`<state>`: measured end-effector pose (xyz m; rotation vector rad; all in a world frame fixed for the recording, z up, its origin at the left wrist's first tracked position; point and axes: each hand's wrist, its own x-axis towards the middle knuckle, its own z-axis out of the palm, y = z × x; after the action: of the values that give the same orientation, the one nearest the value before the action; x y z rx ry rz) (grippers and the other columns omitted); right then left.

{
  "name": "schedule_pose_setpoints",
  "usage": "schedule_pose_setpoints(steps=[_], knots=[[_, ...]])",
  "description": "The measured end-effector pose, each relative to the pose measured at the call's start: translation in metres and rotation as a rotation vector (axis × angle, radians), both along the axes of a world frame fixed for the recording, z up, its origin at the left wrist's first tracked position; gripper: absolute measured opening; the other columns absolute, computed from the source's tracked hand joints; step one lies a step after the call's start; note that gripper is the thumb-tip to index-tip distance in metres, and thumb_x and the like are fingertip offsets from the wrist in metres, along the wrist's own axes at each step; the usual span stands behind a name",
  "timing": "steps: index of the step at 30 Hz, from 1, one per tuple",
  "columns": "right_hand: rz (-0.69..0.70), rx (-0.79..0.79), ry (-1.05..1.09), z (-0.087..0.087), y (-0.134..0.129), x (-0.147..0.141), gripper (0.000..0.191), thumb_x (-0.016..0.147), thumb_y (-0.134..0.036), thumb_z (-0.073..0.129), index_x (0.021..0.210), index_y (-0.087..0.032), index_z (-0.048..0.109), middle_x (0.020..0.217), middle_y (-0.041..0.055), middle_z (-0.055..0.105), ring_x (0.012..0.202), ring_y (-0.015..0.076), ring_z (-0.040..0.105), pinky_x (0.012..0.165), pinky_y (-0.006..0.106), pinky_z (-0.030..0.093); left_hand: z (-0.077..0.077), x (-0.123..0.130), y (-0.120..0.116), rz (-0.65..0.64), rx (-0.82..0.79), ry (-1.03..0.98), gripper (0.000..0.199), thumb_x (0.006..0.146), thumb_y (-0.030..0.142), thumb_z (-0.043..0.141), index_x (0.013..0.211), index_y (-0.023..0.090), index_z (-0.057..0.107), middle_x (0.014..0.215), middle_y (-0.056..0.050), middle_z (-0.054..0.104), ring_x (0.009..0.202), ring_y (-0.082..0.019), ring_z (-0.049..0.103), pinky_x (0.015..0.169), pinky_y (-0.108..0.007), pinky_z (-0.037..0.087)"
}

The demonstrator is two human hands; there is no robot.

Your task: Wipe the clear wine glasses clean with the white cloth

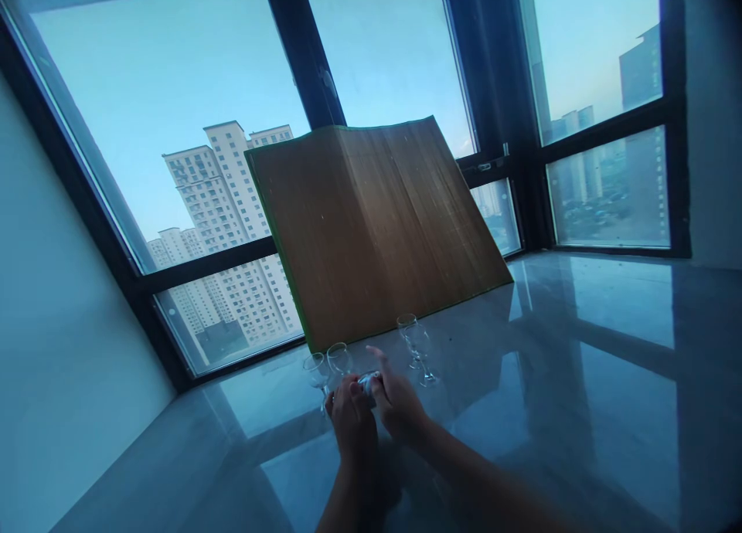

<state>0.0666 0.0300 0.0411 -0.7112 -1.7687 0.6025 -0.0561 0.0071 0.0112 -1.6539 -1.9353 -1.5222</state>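
My left hand (352,413) and my right hand (399,404) are close together in front of me, above the glossy grey surface. Between them is a small shiny, silvery object (369,385), mostly covered by my fingers, so its kind is unclear. The fingers of my left hand curl round its left side. My right thumb presses on its near side, while the right index finger points up and away. Two clear stemmed glasses (338,357) stand just beyond my left hand, partly hidden by it. Another pair of stemmed glasses (422,354) stands upright to the right of my right hand.
A large brown wooden board (376,232) with a green edge leans against the dark window frame (301,46) behind the glasses. The polished grey surface (522,425) reflects the windows. A pale wall (63,324) bounds the left side.
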Motion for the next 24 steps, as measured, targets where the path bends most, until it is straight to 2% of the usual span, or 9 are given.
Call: schedule_pose_setpoints(steps=[5, 10, 13, 16, 21, 24], knots=[[0.008, 0.155, -0.009, -0.003, -0.003, -0.002, 0.051, 0.101, -0.028, 0.034, 0.151, -0.018, 0.036, 0.07, 0.0001, 0.07, 0.057, 0.0181, 0.063, 0.054, 0.025, 0.041, 0.004, 0.002, -0.004, -0.027, 0.03, -0.009, 0.062, 0.102, 0.057, 0.015, 0.092, 0.023, 0.066, 0.089, -0.007, 0.072, 0.092, -0.024, 0.064, 0.098, -0.042, 0.038], [-0.136, 0.212, -0.033, -0.002, -0.003, 0.0, 0.045, 0.103, -0.026, 0.032, 0.145, -0.015, 0.042, 0.066, 0.0012, 0.069, 0.054, 0.0204, 0.064, 0.054, 0.028, 0.043, 0.006, 0.004, -0.005, -0.02, 0.051, -0.017, 0.061, 0.102, 0.055, 0.015, 0.092, 0.022, 0.066, 0.087, -0.008, 0.072, 0.089, -0.024, 0.063, 0.096, -0.043, 0.039], [-0.214, 0.289, 0.031, 0.0, 0.002, 0.004, 0.04, 0.101, -0.023, 0.035, 0.139, -0.016, 0.044, 0.089, 0.0081, 0.075, 0.069, 0.0218, 0.071, 0.063, 0.031, 0.051, 0.006, 0.0, -0.002, 0.046, 0.083, -0.112, 0.057, 0.102, 0.053, 0.02, 0.093, 0.022, 0.066, 0.084, -0.008, 0.071, 0.086, -0.024, 0.064, 0.09, -0.04, 0.043], [-0.282, 0.349, 0.105, 0.003, 0.009, 0.007, 0.034, 0.098, -0.019, 0.038, 0.132, -0.017, 0.047, 0.107, 0.0125, 0.072, 0.084, 0.0223, 0.072, 0.07, 0.032, 0.055, 0.006, -0.004, 0.0, 0.115, 0.118, -0.232, 0.052, 0.101, 0.051, 0.026, 0.09, 0.021, 0.067, 0.077, -0.007, 0.07, 0.077, -0.022, 0.065, 0.078, -0.036, 0.046], [-0.243, 0.398, 0.08, 0.003, 0.009, 0.005, 0.031, 0.094, -0.012, 0.04, 0.122, -0.019, 0.052, 0.101, 0.0102, 0.067, 0.086, 0.0217, 0.067, 0.073, 0.031, 0.054, 0.007, -0.005, 0.001, 0.104, 0.113, -0.277, 0.043, 0.099, 0.044, 0.033, 0.09, 0.022, 0.069, 0.075, -0.006, 0.07, 0.074, -0.022, 0.064, 0.072, -0.033, 0.046], [-0.156, 0.333, 0.02, 0.002, 0.005, 0.004, 0.029, 0.093, -0.013, 0.043, 0.118, -0.02, 0.055, 0.098, 0.0082, 0.068, 0.088, 0.0216, 0.066, 0.076, 0.032, 0.052, 0.006, -0.005, 0.001, 0.096, 0.084, -0.313, 0.041, 0.098, 0.042, 0.034, 0.091, 0.022, 0.069, 0.078, -0.006, 0.071, 0.077, -0.023, 0.065, 0.074, -0.034, 0.046]])
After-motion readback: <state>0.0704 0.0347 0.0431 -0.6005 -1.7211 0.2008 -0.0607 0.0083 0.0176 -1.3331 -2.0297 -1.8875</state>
